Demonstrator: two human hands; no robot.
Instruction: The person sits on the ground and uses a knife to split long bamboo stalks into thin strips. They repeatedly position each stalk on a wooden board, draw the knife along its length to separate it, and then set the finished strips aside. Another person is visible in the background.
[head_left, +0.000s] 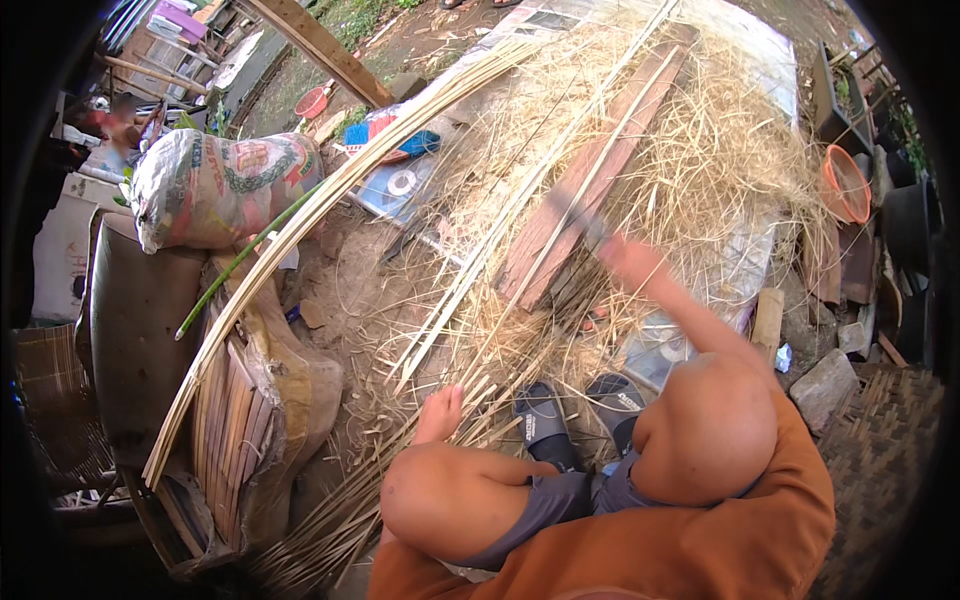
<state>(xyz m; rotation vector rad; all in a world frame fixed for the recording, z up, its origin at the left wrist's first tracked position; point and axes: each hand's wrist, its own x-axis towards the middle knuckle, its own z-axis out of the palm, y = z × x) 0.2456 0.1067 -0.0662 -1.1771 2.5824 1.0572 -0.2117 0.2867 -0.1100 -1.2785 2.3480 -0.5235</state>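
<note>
My right hand (632, 264) is closed around the handle of a knife (578, 214). Its dark blade is smeared by motion and lies over a brown wooden plank (560, 232). A thin pale bamboo strip (598, 165) runs lengthwise along that plank, passing under or beside the blade. Low between my knees, my left hand (440, 412) is closed on the near end of the strip, its fingers partly hidden. More split bamboo strips (470, 275) lie left of the plank, and others (335, 520) fan out beneath my left leg. Curly shavings (720, 150) surround the plank.
At the left, a long bundle of bamboo strips (290, 235) arches past a stuffed sack (225, 185), beside a green stalk (245, 260) and a worn seat holding wooden slats (225, 430). An orange basket (845, 185) and a stone (822, 390) stand at the right.
</note>
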